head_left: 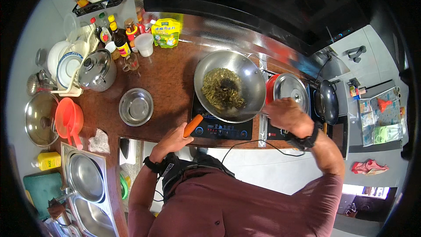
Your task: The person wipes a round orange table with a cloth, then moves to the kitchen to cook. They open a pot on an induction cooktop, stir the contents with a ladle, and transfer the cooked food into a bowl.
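A steel wok (253, 82) sits over a black induction cooktop (227, 134), tilted slightly in my view. Chopped dark-green food (213, 85), with a darker patch in its middle, lies in the wok. My left hand (172, 140) grips the wok's orange handle (193, 125). At the wok's right rim, my right hand (287, 117) is closed around a metal utensil (251, 113), probably a spatula. Its front end reaches into the lower edge of the food and is blurred; its grip is hidden in my fist.
Close to my right hand stands a red pot (270, 84) with a steel lid (289, 90). A steel bowl (136, 107) is left of the wok. Seasoning bottles (120, 41) and a lidded pot (97, 72) stand farther left. A black cable (260, 141) hangs along the counter's front edge.
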### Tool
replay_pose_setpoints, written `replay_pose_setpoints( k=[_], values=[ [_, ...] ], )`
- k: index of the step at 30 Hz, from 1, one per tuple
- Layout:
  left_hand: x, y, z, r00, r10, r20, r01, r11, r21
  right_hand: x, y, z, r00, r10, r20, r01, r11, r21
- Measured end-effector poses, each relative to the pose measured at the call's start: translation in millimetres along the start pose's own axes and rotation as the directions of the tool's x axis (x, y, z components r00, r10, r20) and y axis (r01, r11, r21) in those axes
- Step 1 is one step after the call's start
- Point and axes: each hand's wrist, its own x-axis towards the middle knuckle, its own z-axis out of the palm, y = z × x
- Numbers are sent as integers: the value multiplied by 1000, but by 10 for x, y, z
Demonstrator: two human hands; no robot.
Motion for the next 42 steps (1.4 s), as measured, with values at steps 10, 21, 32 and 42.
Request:
replay_pose_setpoints(
  k=[10, 21, 32, 42],
  values=[
    [-6, -32, 65, 998, 53, -29, -53, 999, 10, -153, -15, -224, 980, 159, 117, -153, 986, -57],
    [-42, 24, 79, 1000, 10, -19, -10, 1000, -20, 213, 248, 126, 955, 215, -206, -240, 965, -103],
    [-14, -18, 115, 999, 34, -15, -34, 999, -28, 797, 1167, 607, 925, 334, -180, -277, 919, 281],
    [-27, 2, 96, 999, 28, -15, -28, 999, -23, 1058, 553, -454, 867, 47, -497, -200, 945, -259]
  ],
)
